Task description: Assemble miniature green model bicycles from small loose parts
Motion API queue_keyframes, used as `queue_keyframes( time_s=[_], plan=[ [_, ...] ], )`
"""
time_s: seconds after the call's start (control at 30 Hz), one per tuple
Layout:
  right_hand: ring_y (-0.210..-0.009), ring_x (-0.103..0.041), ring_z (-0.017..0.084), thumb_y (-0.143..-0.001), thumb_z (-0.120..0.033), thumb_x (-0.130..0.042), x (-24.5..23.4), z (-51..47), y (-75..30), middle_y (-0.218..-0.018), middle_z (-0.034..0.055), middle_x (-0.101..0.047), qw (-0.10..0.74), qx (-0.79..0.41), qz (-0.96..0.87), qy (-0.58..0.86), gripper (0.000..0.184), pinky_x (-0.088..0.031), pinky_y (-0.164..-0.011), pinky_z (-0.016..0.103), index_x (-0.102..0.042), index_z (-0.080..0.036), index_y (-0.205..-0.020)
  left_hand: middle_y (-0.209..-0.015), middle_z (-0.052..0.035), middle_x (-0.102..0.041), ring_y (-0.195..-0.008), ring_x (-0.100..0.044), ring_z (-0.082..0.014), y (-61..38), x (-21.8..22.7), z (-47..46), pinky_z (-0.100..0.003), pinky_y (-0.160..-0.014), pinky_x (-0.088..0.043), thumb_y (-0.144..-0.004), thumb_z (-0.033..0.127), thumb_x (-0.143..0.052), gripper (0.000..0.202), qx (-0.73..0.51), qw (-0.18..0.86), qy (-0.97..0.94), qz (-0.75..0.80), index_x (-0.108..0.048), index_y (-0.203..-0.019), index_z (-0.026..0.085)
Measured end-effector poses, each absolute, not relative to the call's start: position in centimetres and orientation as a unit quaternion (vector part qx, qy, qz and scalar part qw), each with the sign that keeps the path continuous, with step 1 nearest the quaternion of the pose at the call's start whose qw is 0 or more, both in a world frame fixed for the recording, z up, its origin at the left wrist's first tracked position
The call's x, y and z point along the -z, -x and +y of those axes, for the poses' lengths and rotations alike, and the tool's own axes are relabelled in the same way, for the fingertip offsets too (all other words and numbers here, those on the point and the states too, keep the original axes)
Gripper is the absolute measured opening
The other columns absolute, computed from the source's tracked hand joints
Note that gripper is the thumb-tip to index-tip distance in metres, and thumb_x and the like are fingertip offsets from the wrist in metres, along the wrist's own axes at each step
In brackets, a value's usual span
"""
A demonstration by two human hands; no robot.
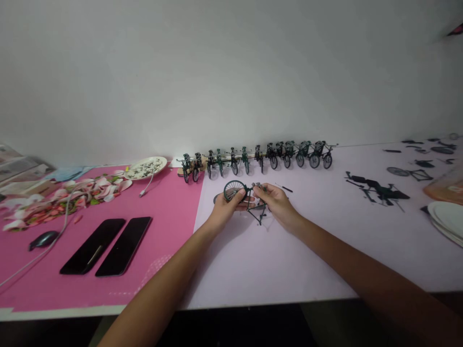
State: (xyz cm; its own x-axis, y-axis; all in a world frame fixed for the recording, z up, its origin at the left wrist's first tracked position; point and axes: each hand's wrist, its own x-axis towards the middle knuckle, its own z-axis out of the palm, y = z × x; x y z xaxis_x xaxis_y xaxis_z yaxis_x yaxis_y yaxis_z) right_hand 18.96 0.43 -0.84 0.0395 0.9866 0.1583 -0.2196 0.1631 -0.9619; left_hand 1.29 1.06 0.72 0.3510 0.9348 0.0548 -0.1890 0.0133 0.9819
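Observation:
Between my two hands, above the pale part of the table, is a miniature bicycle point(250, 198) with a dark green frame and one spoked wheel point(234, 191) showing on its left side. My left hand point(226, 208) is closed on it at the wheel, thumb on the near side. My right hand point(277, 200) pinches the frame's other end near small silvery parts; my fingers partly hide what lies there. Just beyond my right hand, a small screwdriver point(285, 188) lies on the table.
Finished miniature bicycles point(257, 156) stand in a row along the wall. Loose dark bicycle parts point(379, 189) lie at right, near white plates point(448, 217). On the pink left side are two black phones point(123, 246), a mouse point(44, 239), petals point(72, 197) and a plate of small pieces point(164, 164).

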Motion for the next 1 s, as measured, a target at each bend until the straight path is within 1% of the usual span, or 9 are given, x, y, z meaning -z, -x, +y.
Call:
queue_keyframes(
  time_s=[0.1,0.3,0.43,0.5,0.63,0.7,0.8,0.9,1.0],
  plan=[
    [-0.080,-0.062,0.017,-0.071,-0.062,-0.084,0.5,0.3,-19.2,-0.088,0.0034,-0.072,0.581,-0.468,-0.506,0.432,0.044,-0.051,-0.073,0.031,-0.073,-0.022,-0.086,-0.099,-0.0161,-0.079,-0.087,-0.079,-0.0277,-1.0,-0.5,1.6,-0.038,-0.084,-0.059,-0.077,0.062,-0.081,0.057,-0.480,0.622,-0.512,0.346,-0.065,-0.102,0.013],
    [-0.069,-0.058,0.016,-0.073,-0.060,-0.084,0.4,0.0,-19.6,-0.076,0.0020,-0.071,0.540,-0.460,-0.539,0.454,0.038,-0.050,-0.068,0.032,-0.075,-0.023,-0.078,-0.100,-0.0170,-0.079,-0.096,-0.078,-0.0281,-0.3,-0.7,2.3,-0.041,-0.094,-0.057,-0.074,0.062,-0.084,0.057,-0.510,0.620,-0.482,0.350,-0.068,-0.096,0.012],
    [-0.070,-0.060,0.016,-0.071,-0.060,-0.085,0.8,0.3,-19.6,-0.078,0.0027,-0.072,0.560,-0.447,-0.528,0.456,0.039,-0.050,-0.070,0.033,-0.076,-0.023,-0.079,-0.105,-0.0158,-0.080,-0.103,-0.077,-0.0286,-0.4,-0.6,1.8,-0.040,-0.095,-0.056,-0.070,0.052,-0.090,0.060,-0.465,0.616,-0.533,0.346,-0.072,-0.112,0.013],
    [-0.073,-0.062,0.017,-0.071,-0.060,-0.086,1.1,0.5,-19.7,-0.081,0.0036,-0.074,0.566,-0.446,-0.526,0.452,0.039,-0.050,-0.073,0.034,-0.076,-0.023,-0.082,-0.104,-0.0145,-0.080,-0.101,-0.077,-0.0279,-0.5,-0.5,1.5,-0.040,-0.093,-0.057,-0.069,0.049,-0.092,0.062,-0.444,0.617,-0.550,0.346,-0.073,-0.116,0.013],
    [-0.079,-0.065,0.020,-0.068,-0.064,-0.086,1.3,0.7,-19.9,-0.086,0.0055,-0.075,0.571,-0.435,-0.530,0.451,0.045,-0.051,-0.076,0.035,-0.076,-0.023,-0.084,-0.097,-0.0140,-0.081,-0.092,-0.078,-0.0264,-0.7,-0.3,1.4,-0.041,-0.089,-0.059,-0.067,0.051,-0.092,0.060,-0.444,0.621,-0.548,0.341,-0.074,-0.108,0.011],
    [-0.079,-0.065,0.021,-0.072,-0.070,-0.081,1.2,0.8,-20.2,-0.088,0.0063,-0.075,0.566,-0.425,-0.542,0.453,0.050,-0.052,-0.073,0.035,-0.077,-0.023,-0.088,-0.095,-0.0142,-0.081,-0.090,-0.078,-0.0259,-0.7,-0.2,1.6,-0.042,-0.088,-0.060,-0.066,0.052,-0.092,0.061,-0.451,0.618,-0.544,0.345,-0.074,-0.106,0.011],
    [-0.085,-0.065,0.021,-0.086,-0.072,-0.064,1.0,1.3,-21.1,-0.094,0.0081,-0.074,0.576,-0.398,-0.549,0.457,0.052,-0.052,-0.071,0.034,-0.076,-0.023,-0.099,-0.096,-0.0152,-0.081,-0.091,-0.078,-0.0258,-0.5,-0.2,2.0,-0.041,-0.087,-0.060,-0.067,0.051,-0.092,0.059,-0.466,0.604,-0.540,0.355,-0.073,-0.106,0.011],
    [-0.088,-0.065,0.022,-0.094,-0.062,-0.055,0.8,2.6,-22.6,-0.094,0.0083,-0.072,0.629,-0.345,-0.520,0.463,0.042,-0.050,-0.067,0.033,-0.071,-0.024,-0.099,-0.097,-0.0162,-0.081,-0.092,-0.078,-0.0265,-0.2,-0.3,2.3,-0.040,-0.085,-0.060,-0.068,0.050,-0.091,0.056,-0.480,0.589,-0.540,0.362,-0.073,-0.105,0.011],
    [-0.087,-0.064,0.022,-0.084,-0.037,-0.066,0.5,3.7,-24.2,-0.097,0.0059,-0.070,0.664,-0.277,-0.494,0.489,0.020,-0.049,-0.066,0.032,-0.066,-0.024,-0.099,-0.098,-0.0168,-0.081,-0.093,-0.078,-0.0271,0.1,-0.5,2.6,-0.039,-0.084,-0.059,-0.069,0.049,-0.090,0.055,-0.497,0.576,-0.537,0.365,-0.073,-0.105,0.011]
  ],
)
